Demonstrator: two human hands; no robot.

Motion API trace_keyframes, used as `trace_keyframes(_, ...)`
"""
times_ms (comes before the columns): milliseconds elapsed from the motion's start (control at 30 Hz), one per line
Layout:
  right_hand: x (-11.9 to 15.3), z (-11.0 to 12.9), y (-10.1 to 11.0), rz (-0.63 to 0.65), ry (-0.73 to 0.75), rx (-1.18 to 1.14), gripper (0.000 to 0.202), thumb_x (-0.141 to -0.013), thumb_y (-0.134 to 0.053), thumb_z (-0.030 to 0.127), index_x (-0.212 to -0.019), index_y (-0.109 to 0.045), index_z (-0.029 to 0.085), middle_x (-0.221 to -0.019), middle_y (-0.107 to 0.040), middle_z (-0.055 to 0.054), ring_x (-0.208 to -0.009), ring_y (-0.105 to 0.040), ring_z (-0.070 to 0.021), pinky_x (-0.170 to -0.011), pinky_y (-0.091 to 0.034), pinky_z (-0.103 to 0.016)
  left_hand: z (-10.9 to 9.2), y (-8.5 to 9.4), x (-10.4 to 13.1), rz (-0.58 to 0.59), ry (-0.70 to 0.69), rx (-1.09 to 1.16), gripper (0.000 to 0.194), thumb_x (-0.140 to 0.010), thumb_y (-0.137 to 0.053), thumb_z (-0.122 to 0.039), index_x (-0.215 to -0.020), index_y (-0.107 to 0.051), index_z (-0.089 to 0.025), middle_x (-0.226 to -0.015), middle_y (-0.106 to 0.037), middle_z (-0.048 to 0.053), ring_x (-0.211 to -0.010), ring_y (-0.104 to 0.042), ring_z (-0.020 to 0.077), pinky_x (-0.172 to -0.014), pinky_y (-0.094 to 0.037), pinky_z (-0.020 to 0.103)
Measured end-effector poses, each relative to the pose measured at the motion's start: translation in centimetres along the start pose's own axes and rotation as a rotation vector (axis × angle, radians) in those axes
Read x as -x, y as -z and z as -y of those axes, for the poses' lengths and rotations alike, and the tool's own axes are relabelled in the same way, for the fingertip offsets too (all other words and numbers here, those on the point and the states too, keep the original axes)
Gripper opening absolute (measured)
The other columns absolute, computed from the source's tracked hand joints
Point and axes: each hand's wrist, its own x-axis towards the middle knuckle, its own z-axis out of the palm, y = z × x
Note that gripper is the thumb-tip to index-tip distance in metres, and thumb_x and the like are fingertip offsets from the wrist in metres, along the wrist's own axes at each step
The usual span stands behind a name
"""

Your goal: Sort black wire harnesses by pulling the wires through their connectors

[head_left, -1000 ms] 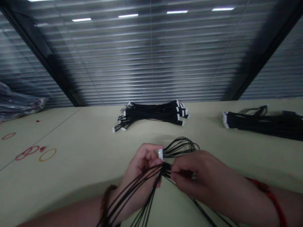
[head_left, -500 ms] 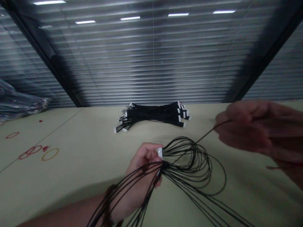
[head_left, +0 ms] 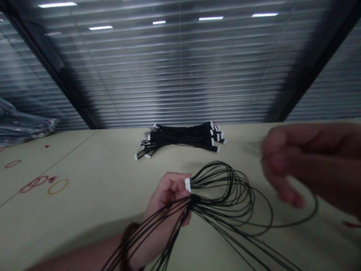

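Note:
My left hand (head_left: 169, 207) is closed around a white connector (head_left: 188, 184) and the gathered neck of a black wire bundle (head_left: 197, 201). Thin wires loop out to the right from the connector and curve back to this neck. Other strands trail down over my left wrist and off to the lower right. To the right, my right hand (head_left: 299, 165) is raised and blurred, its thumb and forefinger pinched together. A single black wire (head_left: 313, 210) curves up from the bundle behind that hand; its end at the fingertips is smeared by motion.
A stack of black wire harnesses (head_left: 180, 135) with white connectors lies on the pale table (head_left: 93, 158) by the blinds (head_left: 180, 75). Red rubber bands (head_left: 34, 184) and a yellow rubber band (head_left: 58, 186) lie at left, near a clear plastic bag (head_left: 25, 126).
My right hand has turned over; the wire that ran straight from the bundle to its fingers now sags in a wide curve beneath it. My left hand keeps its grip on the connector.

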Motion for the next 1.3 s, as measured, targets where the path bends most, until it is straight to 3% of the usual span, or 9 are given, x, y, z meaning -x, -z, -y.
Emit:
trace_keyframes(67,0.4,0.8,-2.5,0.181,0.053,0.032,0.025,-0.082,-0.052,0.036,-0.063,-0.057,0.021,-0.051,-0.055,0.003,-0.045,-0.048,-0.0075,-0.039,-0.032,-0.018,0.0,0.1,0.1,0.019,-0.006,0.003,0.025,-0.081,-0.063,-0.037,-0.099,-0.056,-0.021,-0.07,-0.046,-0.005,-0.041,-0.041,0.0022,-0.037,-0.039,0.014)
trace_keyframes(167,0.6,0.9,-5.4,0.204,0.126,0.176,0.02,-0.081,-0.048,0.018,-0.061,-0.052,0.019,-0.053,-0.051,0.005,-0.047,-0.042,-0.0057,-0.042,-0.029,-0.018,0.0,0.4,0.3,0.059,-0.019,0.002,0.021,-0.084,-0.061,-0.035,-0.1,-0.057,-0.022,-0.071,-0.047,-0.005,-0.043,-0.042,0.0022,-0.039,-0.04,0.013)
trace_keyframes(233,0.6,0.6,-6.2,0.191,0.158,0.211,0.019,-0.08,-0.048,0.013,-0.062,-0.051,0.018,-0.054,-0.05,0.006,-0.049,-0.041,-0.005,-0.044,-0.028,-0.018,0.1,0.6,0.3,0.091,-0.041,-0.006,0.016,-0.086,-0.059,-0.029,-0.101,-0.058,-0.023,-0.072,-0.047,-0.004,-0.046,-0.044,0.0017,-0.04,-0.04,0.011)
trace_keyframes(433,0.6,0.1,-6.0,0.199,0.183,0.225,0.017,-0.079,-0.048,0.013,-0.063,-0.05,0.018,-0.054,-0.049,0.006,-0.048,-0.04,-0.0051,-0.046,-0.026,-0.02,0.1,0.7,0.4,0.138,-0.075,-0.029,0.017,-0.089,-0.054,-0.023,-0.105,-0.058,-0.029,-0.075,-0.047,-0.004,-0.048,-0.044,0.0009,-0.043,-0.04,0.01)
trace_keyframes(700,1.0,0.4,-5.9,0.194,0.192,0.261,0.018,-0.079,-0.048,0.014,-0.062,-0.052,0.018,-0.054,-0.05,0.006,-0.048,-0.041,-0.0055,-0.046,-0.026,-0.02,-1.0,0.1,0.5,0.057,0.017,-0.043,0.021,-0.079,-0.064,-0.038,-0.095,-0.061,-0.024,-0.069,-0.049,-0.003,-0.047,-0.043,0.0067,-0.04,-0.04,0.018)
trace_keyframes(1033,0.7,0.7,-6.7,0.082,0.191,0.344,0.024,-0.084,-0.048,0.031,-0.065,-0.057,0.018,-0.05,-0.048,0.001,-0.051,-0.045,-0.0098,-0.05,-0.034,-0.02,-0.6,0.2,0.4,0.066,-0.001,-0.057,0.019,-0.082,-0.062,-0.034,-0.096,-0.06,-0.023,-0.068,-0.047,-0.003,-0.048,-0.043,0.0069,-0.04,-0.04,0.017)
trace_keyframes(1300,1.3,0.8,-6.3,0.191,0.227,0.291,0.017,-0.08,-0.049,0.014,-0.064,-0.054,0.019,-0.056,-0.054,0.004,-0.051,-0.046,-0.0074,-0.05,-0.031,-0.021,0.1,0.8,0.6,0.124,-0.106,-0.092,0.017,-0.089,-0.053,-0.023,-0.104,-0.059,-0.027,-0.07,-0.047,-0.005,-0.049,-0.044,0.0027,-0.043,-0.039,0.01)
